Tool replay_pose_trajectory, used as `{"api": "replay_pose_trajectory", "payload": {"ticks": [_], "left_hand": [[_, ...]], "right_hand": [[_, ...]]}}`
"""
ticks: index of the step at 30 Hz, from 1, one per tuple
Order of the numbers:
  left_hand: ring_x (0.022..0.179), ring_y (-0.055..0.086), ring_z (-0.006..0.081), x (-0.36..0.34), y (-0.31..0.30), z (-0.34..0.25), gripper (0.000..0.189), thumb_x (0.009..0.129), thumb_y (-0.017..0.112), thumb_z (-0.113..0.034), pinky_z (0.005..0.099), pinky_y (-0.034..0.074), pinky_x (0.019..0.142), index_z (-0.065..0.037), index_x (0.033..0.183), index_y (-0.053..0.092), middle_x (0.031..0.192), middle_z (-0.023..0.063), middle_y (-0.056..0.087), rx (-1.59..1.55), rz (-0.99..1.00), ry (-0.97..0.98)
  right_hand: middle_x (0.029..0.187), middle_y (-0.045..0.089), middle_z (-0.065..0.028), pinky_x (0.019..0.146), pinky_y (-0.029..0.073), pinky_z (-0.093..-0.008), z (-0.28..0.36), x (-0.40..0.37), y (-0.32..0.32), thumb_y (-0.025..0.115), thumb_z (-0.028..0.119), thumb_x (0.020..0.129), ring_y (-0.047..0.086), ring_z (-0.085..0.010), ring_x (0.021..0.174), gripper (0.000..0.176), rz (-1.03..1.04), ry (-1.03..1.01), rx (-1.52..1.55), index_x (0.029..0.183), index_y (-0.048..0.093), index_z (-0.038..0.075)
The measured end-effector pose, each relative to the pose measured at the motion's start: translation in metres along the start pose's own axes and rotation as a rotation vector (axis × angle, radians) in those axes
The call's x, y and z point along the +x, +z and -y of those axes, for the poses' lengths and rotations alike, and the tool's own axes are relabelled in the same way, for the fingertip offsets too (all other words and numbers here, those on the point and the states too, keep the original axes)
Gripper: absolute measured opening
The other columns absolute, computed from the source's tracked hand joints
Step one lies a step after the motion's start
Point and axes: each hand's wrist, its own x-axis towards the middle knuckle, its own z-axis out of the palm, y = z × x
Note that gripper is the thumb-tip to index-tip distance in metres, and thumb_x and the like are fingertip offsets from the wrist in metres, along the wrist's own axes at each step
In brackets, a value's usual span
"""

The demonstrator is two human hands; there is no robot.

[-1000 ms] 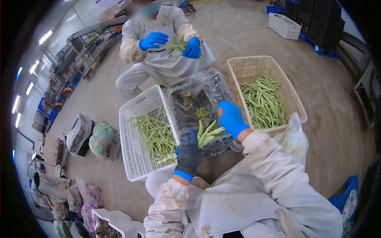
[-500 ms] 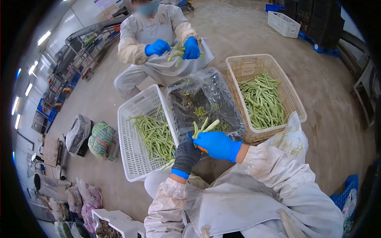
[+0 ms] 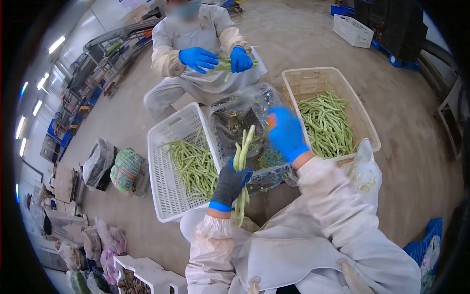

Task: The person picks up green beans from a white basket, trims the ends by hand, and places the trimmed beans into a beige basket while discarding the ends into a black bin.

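Observation:
My left hand [image 3: 229,185], in a dark grey glove over a blue one, is closed around a small bunch of green beans [image 3: 241,156] that stand up lengthwise above the fist and hang below it. My right hand [image 3: 285,132], in a blue glove and smeared by motion, is raised over the right part of the plastic-lined crate [image 3: 230,122]. An orange bit shows at its fingers; I cannot tell what it belongs to. Green trimmings lie in the lined crate. On its left a white crate [image 3: 159,183] holds green beans, and a beige crate [image 3: 306,76] on its right holds more.
Across from me sits a person [image 3: 188,39] in blue gloves, with beans in hand. A green bundle [image 3: 126,169] and a bagged container [image 3: 98,164] are on the floor to the left. Several plastic bags [image 3: 110,245] and a white box [image 3: 147,269] lie at lower left.
My right hand has moved away from my left, up and to the right. The beans in my left hand now stand more upright. The other person's hands have shifted slightly.

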Motion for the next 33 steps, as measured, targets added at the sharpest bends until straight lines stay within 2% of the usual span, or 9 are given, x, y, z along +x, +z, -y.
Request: {"api": "replay_pose_trajectory", "payload": {"ticks": [4,7,10,14,21,27,29,31,33], "left_hand": [[0.068,0.057,0.0181,-0.011,-0.008,0.015,0.041,0.082,0.063,-0.010,0.0318,0.050,0.064,-0.001,0.120,0.048,0.078,0.0051,0.057,-0.753,0.005,-0.191],[0.074,0.056,0.0190,-0.011,-0.006,0.018,0.052,0.085,0.059,-0.015,0.0345,0.050,0.070,0.000,0.130,0.038,0.083,0.0060,0.054,-1.218,0.006,-0.162],[0.075,0.056,0.0189,-0.012,-0.003,0.022,0.050,0.086,0.058,-0.015,0.0340,0.049,0.071,-0.002,0.130,0.038,0.084,0.0061,0.054,-1.353,-0.043,-0.084],[0.076,0.055,0.0176,-0.010,0.000,0.026,0.048,0.087,0.058,-0.017,0.0333,0.050,0.072,-0.004,0.130,0.040,0.084,0.0063,0.054,-1.339,-0.213,-0.063],[0.077,0.058,0.0197,-0.008,0.005,0.032,0.038,0.084,0.061,-0.012,0.0359,0.050,0.071,-0.006,0.119,0.048,0.085,0.0050,0.056,-1.411,-0.385,-0.081],[0.075,0.060,0.0197,-0.015,0.000,0.036,0.042,0.083,0.063,-0.011,0.0348,0.051,0.067,-0.003,0.121,0.046,0.087,0.0068,0.058,-1.233,-0.273,-0.176],[0.075,0.060,0.0198,-0.027,0.000,0.019,0.044,0.083,0.063,-0.011,0.0343,0.052,0.066,-0.002,0.123,0.045,0.087,0.0069,0.058,-1.133,-0.176,-0.187],[0.075,0.059,0.0188,-0.031,0.000,0.014,0.049,0.084,0.061,-0.010,0.0328,0.051,0.066,0.001,0.128,0.041,0.087,0.0063,0.057,-1.060,-0.050,-0.190],[0.075,0.058,0.0186,-0.032,0.000,0.016,0.047,0.085,0.060,-0.010,0.0332,0.051,0.067,0.000,0.127,0.042,0.086,0.0055,0.056,-1.177,-0.043,-0.167]], "right_hand": [[0.092,0.059,-0.0203,0.071,0.047,-0.0429,-0.031,0.021,-0.026,0.056,0.006,0.076,0.058,-0.0386,0.084,0.022,-0.191,0.061,0.087,0.098,0.060,0.003],[0.097,0.060,-0.0196,0.076,0.048,-0.0407,-0.050,-0.008,-0.011,0.058,0.008,0.078,0.059,-0.0372,0.088,0.029,0.093,-0.270,-0.587,0.107,0.060,0.004],[0.100,0.061,-0.0186,0.079,0.049,-0.0395,-0.023,-0.048,-0.011,0.059,0.011,0.080,0.060,-0.0361,0.090,0.032,0.394,-0.069,0.124,0.111,0.059,0.005],[0.096,0.063,-0.0186,0.076,0.049,-0.0400,0.030,-0.072,-0.026,0.056,0.018,0.083,0.061,-0.0355,0.086,0.029,0.737,0.098,0.431,0.109,0.060,0.005],[0.092,0.063,-0.0166,0.069,0.049,-0.0416,0.043,-0.097,0.000,0.056,0.019,0.083,0.062,-0.0336,0.083,0.021,0.676,0.106,0.342,0.098,0.062,0.005],[0.082,0.062,-0.0133,0.061,0.050,-0.0412,0.039,-0.090,-0.002,0.058,0.015,0.076,0.062,-0.0316,0.076,0.009,0.758,-0.316,-0.038,0.081,0.059,0.008],[0.079,0.061,-0.0127,0.059,0.050,-0.0421,0.029,-0.081,-0.002,0.057,0.012,0.075,0.062,-0.0319,0.073,0.009,1.071,-0.643,-0.173,0.082,0.060,0.008],[0.085,0.061,-0.0137,0.061,0.049,-0.0412,0.013,-0.052,-0.008,0.056,0.006,0.074,0.061,-0.0334,0.075,0.022,0.692,-0.559,-0.037,0.096,0.061,0.007],[0.087,0.060,-0.0159,0.066,0.048,-0.0432,-0.002,-0.032,-0.012,0.056,0.001,0.072,0.060,-0.0346,0.080,0.036,0.264,-0.087,0.271,0.108,0.060,0.005]]}}
